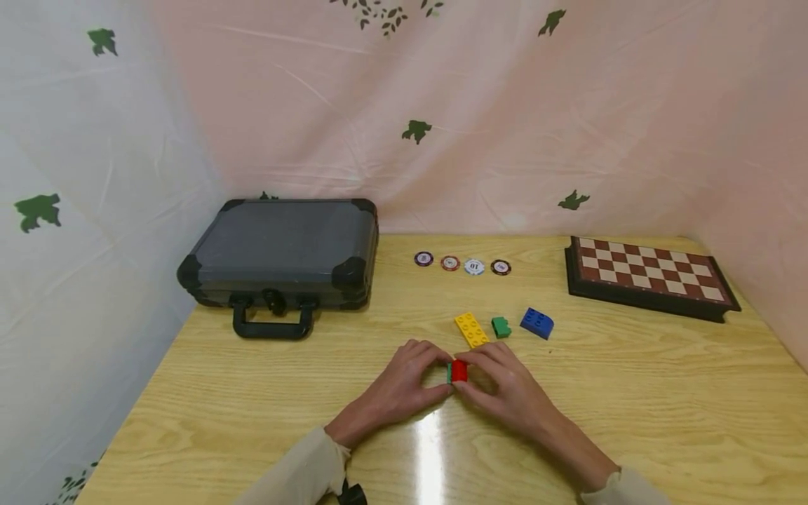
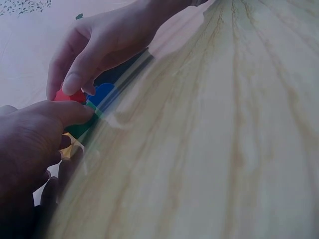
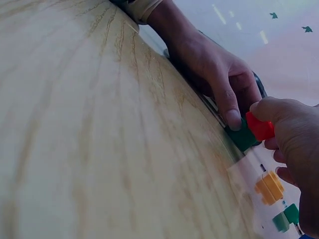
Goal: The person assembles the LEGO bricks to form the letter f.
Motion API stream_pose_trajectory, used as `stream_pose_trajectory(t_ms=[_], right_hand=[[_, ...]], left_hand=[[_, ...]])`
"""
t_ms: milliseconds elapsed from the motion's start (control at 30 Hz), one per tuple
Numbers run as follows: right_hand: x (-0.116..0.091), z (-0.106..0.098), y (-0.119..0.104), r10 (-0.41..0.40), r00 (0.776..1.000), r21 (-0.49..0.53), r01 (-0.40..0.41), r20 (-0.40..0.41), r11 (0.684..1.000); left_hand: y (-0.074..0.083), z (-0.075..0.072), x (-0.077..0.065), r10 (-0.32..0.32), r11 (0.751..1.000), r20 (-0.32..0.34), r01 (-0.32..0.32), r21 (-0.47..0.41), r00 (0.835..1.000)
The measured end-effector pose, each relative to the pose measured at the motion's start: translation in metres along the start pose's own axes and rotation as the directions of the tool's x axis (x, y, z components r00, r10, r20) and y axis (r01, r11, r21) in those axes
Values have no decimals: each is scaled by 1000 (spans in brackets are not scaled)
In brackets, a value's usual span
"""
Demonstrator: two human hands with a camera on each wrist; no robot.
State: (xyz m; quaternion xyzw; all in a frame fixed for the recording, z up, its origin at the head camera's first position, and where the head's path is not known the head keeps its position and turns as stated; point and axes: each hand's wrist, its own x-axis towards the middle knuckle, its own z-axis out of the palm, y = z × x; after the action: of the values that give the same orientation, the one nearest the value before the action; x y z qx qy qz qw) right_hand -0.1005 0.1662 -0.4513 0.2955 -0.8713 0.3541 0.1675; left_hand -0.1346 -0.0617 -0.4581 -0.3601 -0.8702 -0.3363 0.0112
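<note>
- Between the left hand (image 1: 404, 384) and the right hand (image 1: 516, 391), low over the tabletop (image 1: 284, 400), the red block (image 1: 459, 371) met the green block (image 1: 449, 373) side by side; whether they were locked together could not be told.
- On the left, the grip was narrowed to a pinch, thumb and fingertip on the green block.
- On the right, the grip was drawn in to the red block's width, thumb on the near side, finger on the far side.
- Both blocks looked like hard plastic, so likely light, stiff and tough; their smooth walls might slip under a loose pinch.
- The best hold was probably on opposite side walls, clear of the meeting faces, with even pressure against twisting.
- Beyond lay the yellow block (image 1: 472, 330), far green block (image 1: 501, 327) and blue block (image 1: 537, 322), seemingly just as light and rigid.
</note>
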Motion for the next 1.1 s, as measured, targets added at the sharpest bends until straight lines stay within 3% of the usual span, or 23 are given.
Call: stream_pose_trajectory(t_ms=[500,1100], right_hand=[[4,3,1,-68,997,9,68,-28,998],[7,6,-1,-15,1000,41,15,1,999]], left_hand=[[1,0,0,18,1000,-8,-18,11,1000],[1,-1,0,4,1000,-2,-4,9,1000]])
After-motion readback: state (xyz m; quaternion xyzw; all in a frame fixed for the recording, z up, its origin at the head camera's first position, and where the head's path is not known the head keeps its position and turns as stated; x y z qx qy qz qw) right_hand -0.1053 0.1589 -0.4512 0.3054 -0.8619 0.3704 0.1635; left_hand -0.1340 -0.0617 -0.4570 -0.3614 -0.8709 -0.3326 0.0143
